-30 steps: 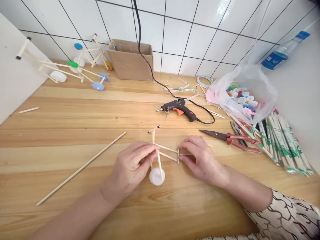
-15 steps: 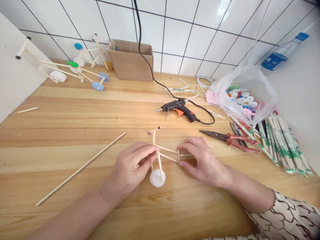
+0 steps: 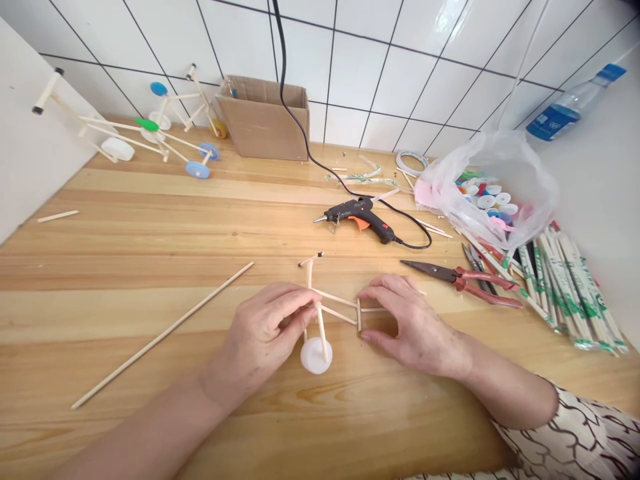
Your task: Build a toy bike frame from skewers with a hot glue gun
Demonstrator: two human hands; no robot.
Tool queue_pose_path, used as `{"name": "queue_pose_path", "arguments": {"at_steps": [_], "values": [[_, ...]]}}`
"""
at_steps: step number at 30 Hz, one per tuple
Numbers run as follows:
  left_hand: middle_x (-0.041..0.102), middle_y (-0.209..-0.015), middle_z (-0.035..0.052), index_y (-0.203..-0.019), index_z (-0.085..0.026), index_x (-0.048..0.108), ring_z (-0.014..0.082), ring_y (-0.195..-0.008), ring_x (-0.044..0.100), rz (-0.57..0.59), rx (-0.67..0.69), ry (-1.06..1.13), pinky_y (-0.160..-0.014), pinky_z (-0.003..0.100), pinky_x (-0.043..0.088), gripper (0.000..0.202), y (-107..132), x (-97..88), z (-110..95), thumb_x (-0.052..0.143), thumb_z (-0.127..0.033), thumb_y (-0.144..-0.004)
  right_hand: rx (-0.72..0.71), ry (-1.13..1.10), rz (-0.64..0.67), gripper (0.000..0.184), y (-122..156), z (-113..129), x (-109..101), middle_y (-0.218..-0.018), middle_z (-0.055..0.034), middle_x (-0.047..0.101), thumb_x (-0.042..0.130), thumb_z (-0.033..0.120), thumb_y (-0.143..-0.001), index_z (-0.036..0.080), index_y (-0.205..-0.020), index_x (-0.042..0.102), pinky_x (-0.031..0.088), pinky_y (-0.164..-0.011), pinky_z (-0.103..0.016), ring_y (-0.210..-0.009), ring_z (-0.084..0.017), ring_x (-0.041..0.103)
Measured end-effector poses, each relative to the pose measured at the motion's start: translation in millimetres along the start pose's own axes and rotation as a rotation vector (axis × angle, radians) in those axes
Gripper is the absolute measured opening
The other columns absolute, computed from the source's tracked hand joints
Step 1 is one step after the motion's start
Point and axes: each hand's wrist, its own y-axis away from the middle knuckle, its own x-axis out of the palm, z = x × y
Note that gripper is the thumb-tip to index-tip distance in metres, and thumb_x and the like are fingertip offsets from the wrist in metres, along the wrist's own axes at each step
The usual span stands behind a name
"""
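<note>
A small tricycle model of thin wooden sticks [image 3: 340, 315] stands on the table between my hands. It has an upright with a dark-tipped handlebar [image 3: 311, 259] and a white plastic wheel [image 3: 316, 355] at its left end. My left hand [image 3: 273, 327] is closed, thumb and fingers pinching the model at the top of the wheel's stick fork. Curved around the frame's short crossbar [image 3: 359, 315] is my right hand [image 3: 413, 327]. Its thumb is spread from the fingers, slightly off the bar's near end, while the fingertips lie by the far end. It partly hides the right end.
A long stick [image 3: 163, 335] lies at left. Behind are a black glue gun [image 3: 363, 217] with its cord, stick tricycles [image 3: 120, 137] and a cardboard box [image 3: 265, 123]. Pliers [image 3: 460, 275], a bag of bottle caps [image 3: 535, 180], wrapped sticks [image 3: 575, 287] and a bottle [image 3: 575, 107] are at right.
My right thumb has moved slightly away from the near end of the crossbar. The left hand keeps its pinch. The whole view has shifted a little.
</note>
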Motion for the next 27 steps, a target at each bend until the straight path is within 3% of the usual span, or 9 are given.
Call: {"name": "queue_pose_path", "arguments": {"at_steps": [27], "values": [[0.071, -0.084, 0.0012, -0.092, -0.020, 0.065, 0.0118, -0.074, 0.066, 0.010, 0.021, 0.003, -0.066, 0.023, 0.054, 0.013, -0.7, 0.1, 2.5, 0.055, -0.014, -0.087, -0.001, 0.021, -0.036, 0.027, -0.5, 1.7, 3.5, -0.101, -0.0095, 0.060, 0.066, 0.019, -0.079, 0.016, -0.103, 0.055, 0.042, -0.084, -0.045, -0.096, -0.025, 0.055]]}}
